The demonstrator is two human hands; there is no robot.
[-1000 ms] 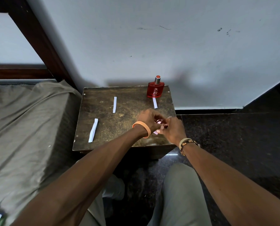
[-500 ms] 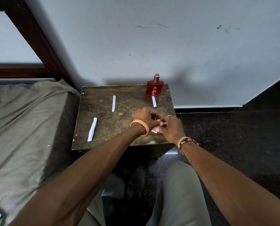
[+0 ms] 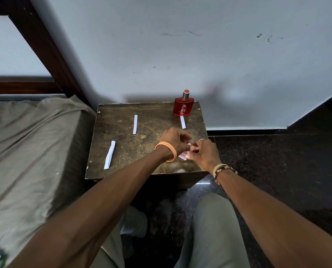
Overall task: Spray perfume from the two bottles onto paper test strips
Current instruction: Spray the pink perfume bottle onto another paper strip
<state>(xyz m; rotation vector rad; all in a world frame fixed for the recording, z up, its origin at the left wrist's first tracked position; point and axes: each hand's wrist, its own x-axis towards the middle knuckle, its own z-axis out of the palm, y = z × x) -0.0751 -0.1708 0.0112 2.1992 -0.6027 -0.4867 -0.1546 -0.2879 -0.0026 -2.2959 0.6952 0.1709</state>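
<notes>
A red perfume bottle (image 3: 183, 106) stands upright at the back right of the small dark wooden table (image 3: 122, 151). Three white paper strips lie flat: one just in front of the red bottle (image 3: 183, 122), one at the middle back (image 3: 135, 124), one folded at the front left (image 3: 109, 155). Over the table's front right, my left hand (image 3: 173, 139) and my right hand (image 3: 204, 154) meet around a small pink bottle (image 3: 183, 156). Fingers of both hands curl on it and hide most of it.
A bed with a grey sheet (image 3: 25, 151) borders the table on the left, with a dark wooden frame (image 3: 45, 45) behind. A white wall rises at the back. Dark stone floor (image 3: 277, 161) lies to the right. My knees are below the table's front edge.
Both hands have stayed together on the pink bottle, with only small finger shifts. The view has barely drifted.
</notes>
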